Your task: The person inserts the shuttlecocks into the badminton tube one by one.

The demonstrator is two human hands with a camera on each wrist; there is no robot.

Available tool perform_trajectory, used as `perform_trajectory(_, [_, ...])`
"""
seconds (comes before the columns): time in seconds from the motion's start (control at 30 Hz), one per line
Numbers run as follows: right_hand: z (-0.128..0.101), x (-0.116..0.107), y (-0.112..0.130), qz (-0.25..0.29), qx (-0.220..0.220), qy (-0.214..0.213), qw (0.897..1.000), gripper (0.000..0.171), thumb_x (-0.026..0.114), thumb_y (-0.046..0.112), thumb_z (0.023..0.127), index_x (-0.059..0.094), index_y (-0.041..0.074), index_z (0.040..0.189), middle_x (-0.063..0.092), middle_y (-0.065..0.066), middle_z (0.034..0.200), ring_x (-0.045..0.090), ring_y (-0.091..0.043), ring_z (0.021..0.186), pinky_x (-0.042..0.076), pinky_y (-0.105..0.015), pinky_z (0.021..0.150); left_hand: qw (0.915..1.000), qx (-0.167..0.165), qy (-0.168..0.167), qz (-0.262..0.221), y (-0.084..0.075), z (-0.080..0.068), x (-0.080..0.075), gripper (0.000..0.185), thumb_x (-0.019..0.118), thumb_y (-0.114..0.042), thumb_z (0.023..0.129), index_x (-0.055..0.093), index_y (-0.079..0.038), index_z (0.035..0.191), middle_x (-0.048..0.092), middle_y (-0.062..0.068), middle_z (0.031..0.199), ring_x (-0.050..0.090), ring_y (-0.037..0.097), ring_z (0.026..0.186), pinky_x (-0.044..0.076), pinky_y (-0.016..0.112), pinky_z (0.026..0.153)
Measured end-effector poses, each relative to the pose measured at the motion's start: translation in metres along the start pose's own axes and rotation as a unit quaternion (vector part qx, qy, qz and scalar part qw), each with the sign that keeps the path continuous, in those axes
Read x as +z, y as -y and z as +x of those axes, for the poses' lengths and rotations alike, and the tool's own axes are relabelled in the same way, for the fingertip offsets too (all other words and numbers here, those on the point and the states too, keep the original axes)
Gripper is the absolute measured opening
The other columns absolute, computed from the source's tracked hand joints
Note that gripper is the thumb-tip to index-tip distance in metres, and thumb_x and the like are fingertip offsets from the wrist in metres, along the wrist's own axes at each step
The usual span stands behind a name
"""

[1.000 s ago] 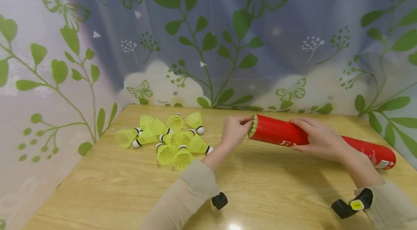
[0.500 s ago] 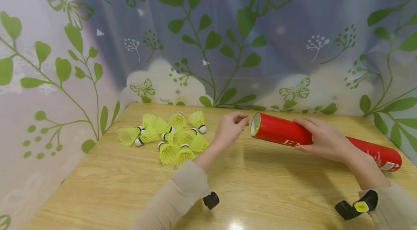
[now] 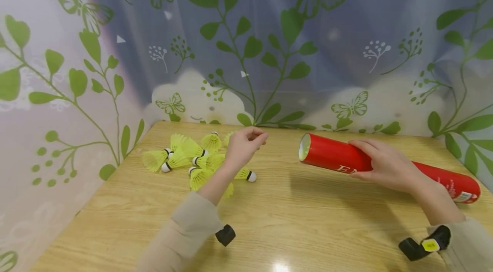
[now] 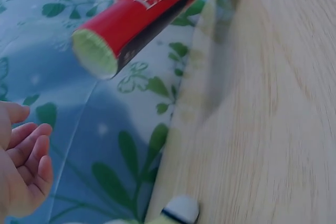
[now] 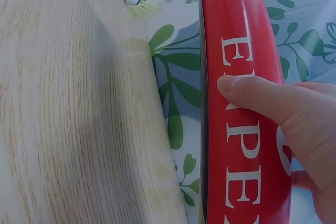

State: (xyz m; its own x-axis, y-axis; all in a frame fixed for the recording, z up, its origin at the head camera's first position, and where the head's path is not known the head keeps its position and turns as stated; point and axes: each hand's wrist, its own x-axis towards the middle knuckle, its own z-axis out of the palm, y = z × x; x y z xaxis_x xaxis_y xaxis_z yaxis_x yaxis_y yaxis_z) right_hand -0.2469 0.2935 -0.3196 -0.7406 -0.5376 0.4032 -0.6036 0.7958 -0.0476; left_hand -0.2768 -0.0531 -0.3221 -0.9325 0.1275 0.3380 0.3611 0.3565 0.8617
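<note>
My right hand (image 3: pixel 385 165) grips a red shuttlecock tube (image 3: pixel 335 152) around its middle, thumb lying across the printed lettering in the right wrist view. The tube tilts, its uncapped mouth raised to the left and its far end low at the right. Yellow-green shows inside the mouth (image 4: pixel 95 53) in the left wrist view. My left hand (image 3: pixel 244 145) hovers between the tube and a heap of yellow shuttlecocks (image 3: pixel 199 177), covering part of the heap. Its fingers (image 4: pixel 37 153) hang loosely curled with nothing in them.
The wooden table (image 3: pixel 292 225) runs back to a curtain (image 3: pixel 254 49) printed with leaves and butterflies. One shuttlecock cork (image 3: pixel 251 176) points right at the heap's near right side. Black camera mounts (image 3: pixel 225 235) sit at both wrists.
My left hand has left the tube's mouth and moved left toward the heap. The yellow skirt edge that stood at the mouth is now farther inside. The right hand keeps its grip.
</note>
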Motion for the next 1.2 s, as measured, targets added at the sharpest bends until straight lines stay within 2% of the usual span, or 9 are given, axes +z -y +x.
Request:
perform_trajectory(0.13, [0.001, 0.001, -0.001, -0.002, -0.005, -0.005, 1.0, 0.076, 0.087, 0.025, 0.06, 0.052, 0.003, 0.124, 0.058, -0.016, 0.111, 0.055, -0.032, 0.093, 0.048, -0.052, 0.073, 0.9995, -0.023, -0.019, -0.009, 0.006, -0.006, -0.023, 0.025, 0.063, -0.026, 0.089, 0.069, -0.005, 0.102, 0.069, 0.009, 0.087, 0.061, 0.016, 0.075, 0.051, 0.03, 0.065])
perform_trajectory(0.3, [0.0, 0.002, -0.002, -0.008, -0.005, -0.005, 1.0, 0.076, 0.086, 0.027, 0.06, 0.052, 0.003, 0.123, 0.058, -0.015, 0.11, 0.055, -0.032, 0.093, 0.048, -0.051, 0.073, 0.9967, -0.06, -0.054, -0.013, 0.015, -0.014, -0.054, 0.029, 0.063, -0.029, 0.089, 0.068, -0.005, 0.106, 0.069, 0.008, 0.088, 0.062, 0.02, 0.079, 0.051, 0.031, 0.07])
perform_trajectory(0.57, [0.0, 0.004, -0.002, -0.007, -0.003, -0.001, 1.0, 0.076, 0.086, 0.026, 0.06, 0.052, 0.004, 0.124, 0.057, -0.015, 0.111, 0.055, -0.032, 0.093, 0.048, -0.051, 0.072, 0.9866, -0.112, -0.118, 0.014, 0.036, -0.027, -0.104, 0.033, 0.062, -0.031, 0.089, 0.067, -0.005, 0.109, 0.069, 0.01, 0.092, 0.058, 0.022, 0.075, 0.048, 0.027, 0.064])
perform_trajectory(0.83, [0.002, 0.005, 0.0, -0.011, -0.01, -0.004, 1.0, 0.075, 0.086, 0.026, 0.06, 0.052, 0.004, 0.123, 0.058, -0.015, 0.11, 0.056, -0.032, 0.093, 0.047, -0.051, 0.072, 0.9797, -0.132, -0.133, 0.072, 0.066, -0.045, -0.15, 0.037, 0.061, -0.024, 0.09, 0.061, 0.0, 0.118, 0.066, 0.015, 0.101, 0.057, 0.01, 0.07, 0.049, 0.023, 0.064])
perform_trajectory(1.03, [0.002, 0.005, 0.0, -0.01, -0.007, 0.001, 1.0, 0.075, 0.086, 0.027, 0.061, 0.052, 0.003, 0.124, 0.057, -0.016, 0.111, 0.055, -0.033, 0.094, 0.047, -0.052, 0.074, 0.9751, -0.142, -0.139, 0.098, 0.085, -0.055, -0.177, 0.043, 0.061, -0.024, 0.091, 0.056, 0.002, 0.123, 0.061, 0.018, 0.103, 0.059, 0.017, 0.082, 0.047, 0.019, 0.065])
perform_trajectory(1.2, [0.003, 0.008, -0.001, -0.008, -0.017, -0.001, 1.0, 0.076, 0.086, 0.028, 0.06, 0.053, 0.003, 0.123, 0.058, -0.015, 0.11, 0.055, -0.033, 0.095, 0.047, -0.052, 0.075, 0.9665, -0.161, -0.147, 0.134, 0.099, -0.063, -0.192, 0.048, 0.061, -0.028, 0.09, 0.053, 0.002, 0.126, 0.059, 0.022, 0.112, 0.055, 0.028, 0.098, 0.043, 0.021, 0.068])
